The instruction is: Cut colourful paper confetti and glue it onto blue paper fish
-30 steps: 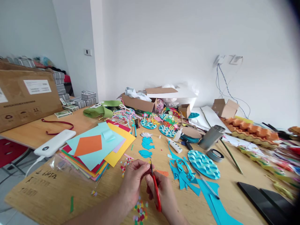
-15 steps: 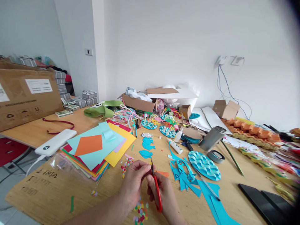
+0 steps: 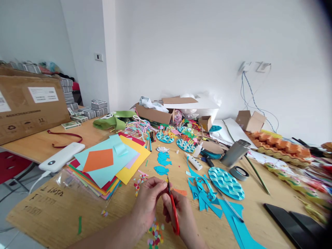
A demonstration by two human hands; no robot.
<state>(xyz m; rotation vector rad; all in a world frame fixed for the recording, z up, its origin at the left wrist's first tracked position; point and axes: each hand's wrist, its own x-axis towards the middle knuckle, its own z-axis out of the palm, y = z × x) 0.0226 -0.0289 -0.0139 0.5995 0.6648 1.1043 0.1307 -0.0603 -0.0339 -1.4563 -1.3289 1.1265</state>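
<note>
My right hand [image 3: 181,209] is closed around red-handled scissors [image 3: 174,211], whose blades point away from me. Close beside the blades, my left hand [image 3: 149,195] pinches thumb against fingers; what it holds is too small or hidden to make out. An orange paper piece [image 3: 181,191] shows just behind my right hand, and I cannot tell whether it lies on the table. Beyond the hands are blue paper fish [image 3: 161,170] with drawn outlines, in a column. Under my wrists lie small coloured paper dots [image 3: 156,235].
Coloured paper sheets [image 3: 103,180] are stacked at left beside a white power bank [image 3: 62,157]. To the right are blue paper scraps [image 3: 204,197], a wavy blue disc [image 3: 226,183], a glue bottle [image 3: 194,162], a steel flask [image 3: 236,152] and black phones [image 3: 285,224].
</note>
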